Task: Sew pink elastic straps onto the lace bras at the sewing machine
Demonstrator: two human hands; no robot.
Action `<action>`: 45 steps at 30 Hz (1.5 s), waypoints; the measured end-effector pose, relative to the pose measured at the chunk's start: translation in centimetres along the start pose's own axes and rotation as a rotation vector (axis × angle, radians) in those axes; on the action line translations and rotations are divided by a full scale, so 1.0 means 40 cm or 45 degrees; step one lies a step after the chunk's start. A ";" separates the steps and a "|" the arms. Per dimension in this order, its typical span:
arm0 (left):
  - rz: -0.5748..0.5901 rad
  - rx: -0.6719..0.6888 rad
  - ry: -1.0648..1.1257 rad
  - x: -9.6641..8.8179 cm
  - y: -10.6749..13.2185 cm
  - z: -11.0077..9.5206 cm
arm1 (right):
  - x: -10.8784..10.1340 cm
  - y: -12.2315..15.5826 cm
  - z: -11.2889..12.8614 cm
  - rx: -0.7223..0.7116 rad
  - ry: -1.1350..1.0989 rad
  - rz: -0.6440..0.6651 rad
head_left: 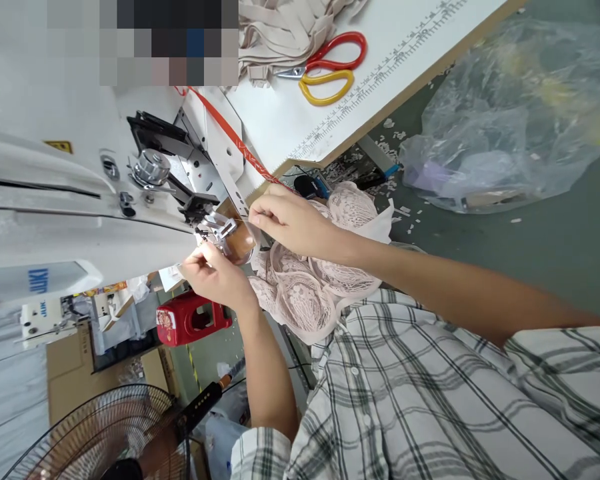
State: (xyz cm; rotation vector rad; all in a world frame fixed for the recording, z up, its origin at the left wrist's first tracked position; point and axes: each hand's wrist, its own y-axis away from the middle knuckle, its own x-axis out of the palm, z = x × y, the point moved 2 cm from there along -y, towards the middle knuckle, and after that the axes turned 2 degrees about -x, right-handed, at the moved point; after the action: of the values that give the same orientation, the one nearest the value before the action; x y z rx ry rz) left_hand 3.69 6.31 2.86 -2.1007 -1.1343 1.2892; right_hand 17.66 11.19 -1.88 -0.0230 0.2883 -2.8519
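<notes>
My right hand (280, 217) is closed in a pinch in front of the sewing machine's presser foot (225, 230). A thin pale thread (241, 220) runs from the foot area to its fingertips. My left hand (215, 273) is on the other side of the foot, thumb and fingers pinched close to the needle area. Whatever it holds is too small to make out. Below my hands, pale pink lace bras (305, 303) lie bunched on my lap. A red printed strap (235, 137) stretches from the machine towards my right hand and passes behind it.
Red-and-yellow scissors (330, 63) and beige fabric strips (285, 30) lie on the ruler-marked table (380, 40). A clear plastic bag (495, 127) is on the scrap-strewn floor. A red stool (193, 319) and a fan (115, 433) stand on my left.
</notes>
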 end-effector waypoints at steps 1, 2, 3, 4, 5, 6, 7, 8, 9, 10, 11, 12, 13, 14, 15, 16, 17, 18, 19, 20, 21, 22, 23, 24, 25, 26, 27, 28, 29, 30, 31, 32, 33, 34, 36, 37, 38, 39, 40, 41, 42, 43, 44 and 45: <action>0.048 0.054 0.066 -0.010 0.011 0.006 | -0.012 -0.001 -0.004 0.019 0.015 -0.013; 0.087 0.106 0.123 -0.024 0.023 0.017 | -0.027 -0.002 -0.012 0.037 0.033 -0.044; 0.123 0.139 0.151 -0.040 0.036 0.034 | -0.045 -0.003 -0.025 0.052 0.049 -0.099; 0.182 0.146 0.133 -0.057 0.050 0.058 | -0.065 -0.002 -0.042 0.061 0.062 -0.166; 0.254 0.118 0.074 -0.072 0.067 0.088 | -0.086 0.001 -0.062 0.068 0.073 -0.226; 0.411 0.039 -0.036 -0.083 0.086 0.123 | -0.105 0.006 -0.087 0.083 0.084 -0.261; 0.670 -0.042 -0.172 -0.087 0.111 0.160 | -0.121 0.014 -0.113 0.114 0.102 -0.265; 0.827 -0.102 -0.207 -0.091 0.137 0.194 | -0.131 0.026 -0.141 0.164 0.135 -0.230; 0.960 -0.152 -0.228 -0.092 0.165 0.225 | -0.134 0.042 -0.170 0.225 0.181 -0.145; 1.077 -0.200 -0.245 -0.090 0.194 0.252 | -0.128 0.061 -0.197 0.289 0.227 -0.011; 1.163 -0.242 -0.254 -0.085 0.220 0.275 | -0.114 0.084 -0.223 0.346 0.263 0.149; 1.237 -0.285 -0.276 -0.078 0.244 0.294 | -0.093 0.109 -0.246 0.389 0.284 0.317; 1.299 -0.328 -0.304 -0.071 0.264 0.310 | -0.064 0.134 -0.265 0.418 0.292 0.475; 1.349 -0.371 -0.330 -0.064 0.278 0.324 | -0.032 0.158 -0.281 0.436 0.288 0.594; 1.390 -0.413 -0.349 -0.059 0.287 0.337 | 0.003 0.178 -0.292 0.446 0.283 0.669; 1.429 -0.453 -0.353 -0.057 0.289 0.348 | 0.038 0.193 -0.298 0.448 0.280 0.711; 1.466 -0.486 -0.340 -0.056 0.286 0.356 | 0.072 0.202 -0.300 0.444 0.277 0.737; 1.498 -0.510 -0.308 -0.059 0.278 0.361 | 0.104 0.205 -0.296 0.433 0.270 0.768; 1.522 -0.523 -0.262 -0.064 0.267 0.362 | 0.132 0.203 -0.288 0.416 0.257 0.798; 1.528 -0.524 -0.206 -0.072 0.253 0.359 | 0.155 0.196 -0.275 0.398 0.238 0.826; 1.524 -0.520 -0.147 -0.081 0.238 0.352 | 0.172 0.186 -0.259 0.380 0.212 0.852; 1.517 -0.516 -0.088 -0.092 0.223 0.340 | 0.183 0.174 -0.239 0.367 0.181 0.877; 1.522 -0.512 -0.027 -0.104 0.208 0.324 | 0.189 0.162 -0.217 0.359 0.144 0.905; 1.539 -0.503 0.041 -0.116 0.195 0.303 | 0.191 0.151 -0.194 0.353 0.107 0.929; 1.571 -0.499 0.116 -0.129 0.182 0.278 | 0.190 0.142 -0.168 0.345 0.082 0.951; 1.623 -0.520 0.206 -0.142 0.169 0.248 | 0.186 0.135 -0.143 0.342 0.038 0.961; 1.675 -0.587 0.326 -0.155 0.157 0.217 | 0.180 0.132 -0.117 0.349 -0.042 0.953; 1.706 -0.662 0.442 -0.166 0.145 0.184 | 0.172 0.131 -0.093 0.370 -0.155 0.926; 1.719 -0.737 0.561 -0.175 0.133 0.152 | 0.163 0.132 -0.071 0.402 -0.287 0.882; 1.709 -0.809 0.666 -0.180 0.122 0.123 | 0.151 0.135 -0.051 0.443 -0.421 0.819; 1.684 -0.867 0.746 -0.182 0.113 0.097 | 0.138 0.139 -0.034 0.489 -0.539 0.746; 1.645 -0.924 0.815 -0.180 0.106 0.077 | 0.123 0.144 -0.021 0.531 -0.620 0.670; 1.599 -0.985 0.871 -0.175 0.102 0.061 | 0.105 0.148 -0.009 0.562 -0.651 0.604; 1.564 -1.048 0.920 -0.167 0.103 0.051 | 0.085 0.150 0.002 0.576 -0.652 0.550; 1.590 -1.169 1.005 -0.147 0.113 0.044 | 0.036 0.135 0.024 0.526 -0.534 0.525; 1.670 -1.215 1.022 -0.137 0.122 0.045 | 0.008 0.112 0.035 0.464 -0.401 0.535; 1.775 -1.239 1.016 -0.129 0.131 0.048 | -0.023 0.077 0.046 0.392 -0.239 0.527; 1.873 -1.244 0.994 -0.122 0.139 0.052 | -0.056 0.027 0.057 0.319 -0.069 0.479; 1.930 -1.239 0.973 -0.118 0.145 0.058 | -0.090 -0.037 0.066 0.251 0.089 0.382; 1.935 -1.230 0.960 -0.114 0.147 0.065 | -0.124 -0.113 0.075 0.212 0.186 0.225; 1.902 -1.219 0.958 -0.113 0.147 0.072 | -0.159 -0.198 0.084 0.136 0.254 0.003; 1.848 -1.208 0.966 -0.112 0.144 0.077 | -0.188 -0.285 0.091 0.046 0.294 -0.183; 1.793 -1.198 0.972 -0.112 0.140 0.081 | -0.211 -0.372 0.097 -0.058 0.322 -0.318; 1.746 -1.183 0.971 -0.113 0.136 0.084 | -0.227 -0.453 0.099 -0.124 0.337 -0.406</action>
State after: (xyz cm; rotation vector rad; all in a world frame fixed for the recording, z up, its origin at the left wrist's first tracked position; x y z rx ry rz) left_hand 1.97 -0.68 -0.18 -3.7694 0.3305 -0.0163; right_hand 21.72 29.97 5.71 0.3194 0.5201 -3.1539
